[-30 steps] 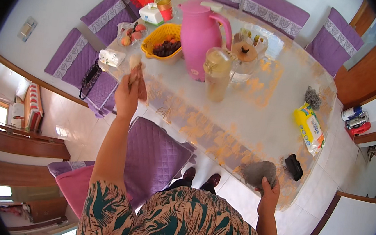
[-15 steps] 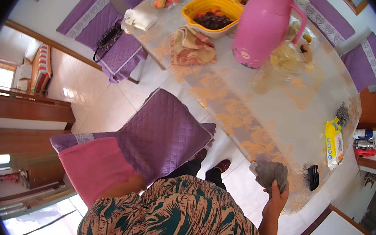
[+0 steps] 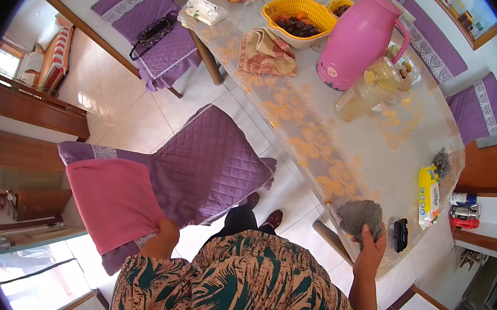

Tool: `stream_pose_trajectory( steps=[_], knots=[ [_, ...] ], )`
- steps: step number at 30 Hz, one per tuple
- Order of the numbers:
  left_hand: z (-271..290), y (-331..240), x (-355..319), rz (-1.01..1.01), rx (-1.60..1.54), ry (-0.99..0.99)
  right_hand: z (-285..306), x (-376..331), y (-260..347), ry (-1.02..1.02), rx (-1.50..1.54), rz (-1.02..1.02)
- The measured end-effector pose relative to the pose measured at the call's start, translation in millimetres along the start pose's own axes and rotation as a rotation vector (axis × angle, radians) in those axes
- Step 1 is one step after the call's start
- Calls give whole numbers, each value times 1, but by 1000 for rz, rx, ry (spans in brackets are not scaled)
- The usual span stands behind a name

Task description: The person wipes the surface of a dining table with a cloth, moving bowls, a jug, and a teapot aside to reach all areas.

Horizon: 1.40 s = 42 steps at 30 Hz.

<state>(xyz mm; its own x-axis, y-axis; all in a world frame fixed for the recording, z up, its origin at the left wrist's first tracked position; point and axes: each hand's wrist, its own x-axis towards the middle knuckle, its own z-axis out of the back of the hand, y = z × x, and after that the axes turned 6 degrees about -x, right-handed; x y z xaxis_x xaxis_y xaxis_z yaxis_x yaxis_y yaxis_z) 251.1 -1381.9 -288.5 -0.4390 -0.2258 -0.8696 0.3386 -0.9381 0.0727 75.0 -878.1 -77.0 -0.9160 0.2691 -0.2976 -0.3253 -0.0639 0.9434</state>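
Head view: a purple chair back (image 3: 75,151) is draped with a pink cloth (image 3: 114,197) that the left hand (image 3: 160,238) touches, grip impossible to tell; tugging could drag it off. At the table (image 3: 374,155) edge, a grey rag (image 3: 357,216), pinched by the right hand (image 3: 371,244), could, swept rightward, knock off a black case (image 3: 400,234). Counted: one cloth, rag, case each.

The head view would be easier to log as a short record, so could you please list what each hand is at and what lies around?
Left hand: at the edge of the pink cloth on the chair back; grip unclear
Right hand: holding the grey cloth at the table edge
Near right hand: black object, yellow-and-white packet
Farther along table: patterned cloth, yellow basket of fruit, pink jug
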Motion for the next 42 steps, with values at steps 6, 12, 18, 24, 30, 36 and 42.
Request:
stream_pose_trajectory(
  steps=[6,12,18,24,30,36,42],
  knots=[
    [-12,-16,-5,27,-116,-115,11,0,5,64,-14,39],
    [-68,-13,-25,22,-49,-18,26,13,-17,108,2,9],
    [-87,-1,-18,-2,28,34,30,30,-30,61,19,61],
    [34,-69,4,-188,52,-337,35,36,-56,-184,90,80],
    [247,-233,-27,-793,-254,-970,44,28,-81,-430,142,54],
    [351,-318,-8,-1112,-85,-1084,37,34,-61,-496,-758,479],
    [406,-335,43,-1327,247,-886,3,55,-67,-451,-973,171]
  ],
)
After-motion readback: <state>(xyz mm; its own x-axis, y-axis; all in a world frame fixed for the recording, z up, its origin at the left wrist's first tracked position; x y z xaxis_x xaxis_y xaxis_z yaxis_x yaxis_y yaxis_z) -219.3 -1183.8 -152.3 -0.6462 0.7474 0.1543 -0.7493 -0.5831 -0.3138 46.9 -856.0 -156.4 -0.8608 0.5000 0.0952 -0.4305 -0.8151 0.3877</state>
